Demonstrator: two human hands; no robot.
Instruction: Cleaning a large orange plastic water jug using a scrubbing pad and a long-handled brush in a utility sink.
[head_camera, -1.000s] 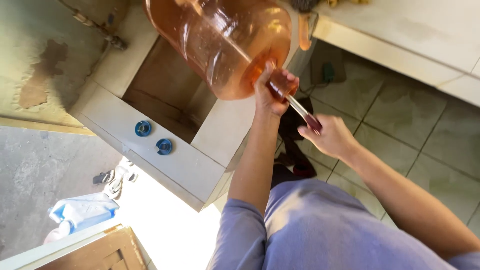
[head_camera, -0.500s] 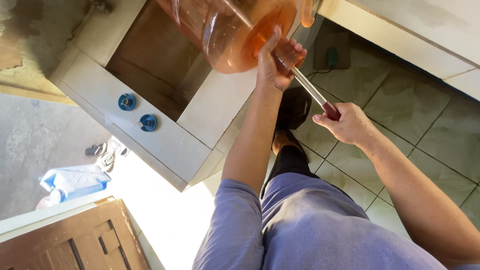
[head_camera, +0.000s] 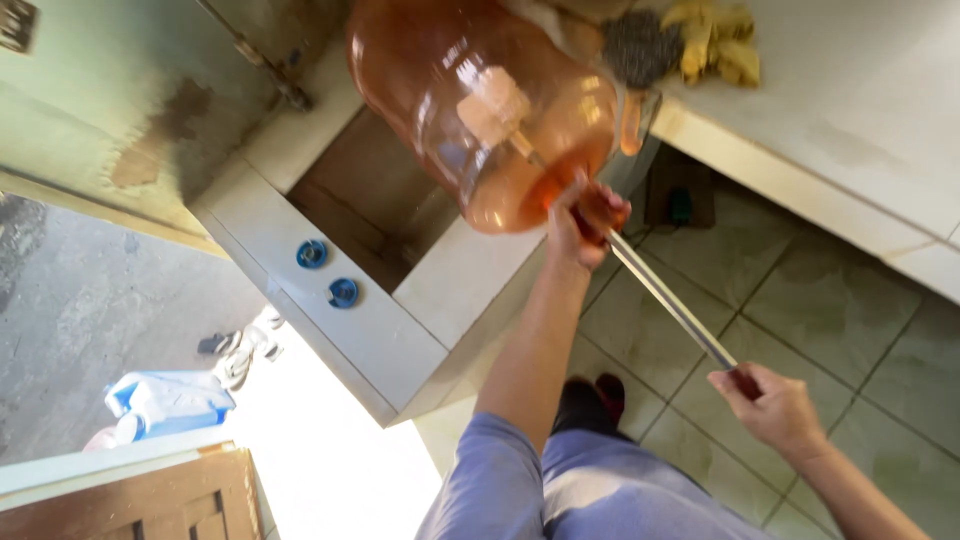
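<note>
My right hand (head_camera: 775, 405) is closed around the end of a long metal rod (head_camera: 665, 297). Further up, my left hand (head_camera: 585, 222) grips the neck of the big orange jug (head_camera: 470, 110), tilted over the tiled basin (head_camera: 380, 330), rod poking inside.

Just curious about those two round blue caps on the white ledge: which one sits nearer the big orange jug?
The upper blue cap, beside the basin's corner, is nearer the translucent orange plastic jug; the lower blue cap lies further along the ledge.
</note>
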